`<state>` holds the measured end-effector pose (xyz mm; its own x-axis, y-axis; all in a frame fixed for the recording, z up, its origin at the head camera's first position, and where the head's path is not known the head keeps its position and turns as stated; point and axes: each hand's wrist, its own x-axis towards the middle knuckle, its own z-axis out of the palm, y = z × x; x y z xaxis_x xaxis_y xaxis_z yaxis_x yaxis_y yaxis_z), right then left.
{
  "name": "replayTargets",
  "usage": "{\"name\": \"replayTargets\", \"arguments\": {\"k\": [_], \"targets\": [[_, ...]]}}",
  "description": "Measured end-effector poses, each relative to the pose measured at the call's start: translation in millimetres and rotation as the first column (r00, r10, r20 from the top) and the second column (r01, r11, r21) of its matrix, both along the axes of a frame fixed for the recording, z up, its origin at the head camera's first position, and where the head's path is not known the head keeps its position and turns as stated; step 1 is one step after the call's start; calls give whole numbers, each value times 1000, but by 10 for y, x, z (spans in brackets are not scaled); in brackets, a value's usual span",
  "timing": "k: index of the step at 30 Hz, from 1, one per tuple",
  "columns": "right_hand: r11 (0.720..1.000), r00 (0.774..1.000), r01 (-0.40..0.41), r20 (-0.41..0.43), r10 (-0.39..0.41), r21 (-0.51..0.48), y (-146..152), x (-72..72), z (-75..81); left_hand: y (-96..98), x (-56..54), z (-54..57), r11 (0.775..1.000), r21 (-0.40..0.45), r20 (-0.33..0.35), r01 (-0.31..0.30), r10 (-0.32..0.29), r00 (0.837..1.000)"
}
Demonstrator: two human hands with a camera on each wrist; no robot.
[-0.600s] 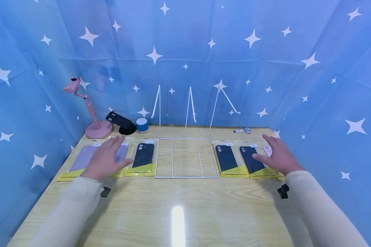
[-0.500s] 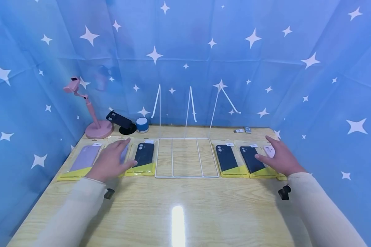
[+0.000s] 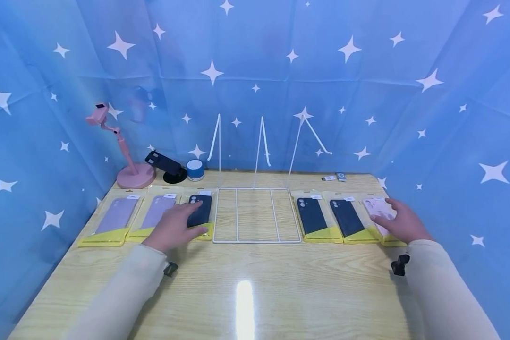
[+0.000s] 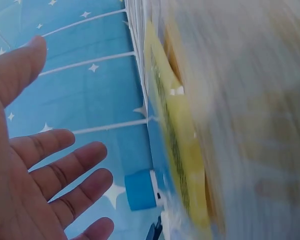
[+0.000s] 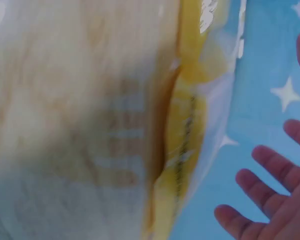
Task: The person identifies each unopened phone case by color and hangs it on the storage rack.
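Note:
My left hand (image 3: pixel 174 229), fingers spread, hovers at the black phone case (image 3: pixel 201 213) in its clear packet with a yellow lower edge, just left of the white wire rack (image 3: pixel 257 242). Two packed purple phone cases (image 3: pixel 115 218) lie further left. On the right, my right hand (image 3: pixel 408 224) reaches over the packed pink phone case (image 3: pixel 373 208), thumb and fingers apart, partly covering it. Between that case and the rack lie two packed black phone cases (image 3: pixel 311 218). Both wrist views show bare palms with nothing held, beside the packets' yellow edges (image 4: pixel 177 135).
Along the back left stand a pink stand (image 3: pixel 136 177), a black phone holder (image 3: pixel 175 176) bearing a dark case, and a blue cylindrical speaker (image 3: pixel 195 171). Two small items, one like a USB stick (image 3: pixel 329 178), lie at back right. A starry blue curtain (image 3: pixel 255 42) encloses the table.
My left hand has moved right and lower, from the purple cases to the black one. My right hand has shifted right and down, onto the pink case. The packets lie where they were.

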<state>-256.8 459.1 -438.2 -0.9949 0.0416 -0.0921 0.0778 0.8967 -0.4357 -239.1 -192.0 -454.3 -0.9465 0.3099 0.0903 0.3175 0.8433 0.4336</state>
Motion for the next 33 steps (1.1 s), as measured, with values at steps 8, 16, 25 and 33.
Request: {"name": "replayTargets", "arguments": {"k": [8,16,25,33], "targets": [[997,987,72,142,-75,30,208,-55,-116,159,-35,-24,1000,-10,38,-21,21,999],[989,965,143,217,-145,22,295,-87,-136,316,-112,-68,1000,20,88,-24,22,996],[991,958,125,257,-130,35,348,-92,-167,442,-141,-101,999,-13,115,37,-35,993],[985,945,159,279,-169,60,65,4,54,455,-159,-168,998,-52,132,46,-39,991]]}}
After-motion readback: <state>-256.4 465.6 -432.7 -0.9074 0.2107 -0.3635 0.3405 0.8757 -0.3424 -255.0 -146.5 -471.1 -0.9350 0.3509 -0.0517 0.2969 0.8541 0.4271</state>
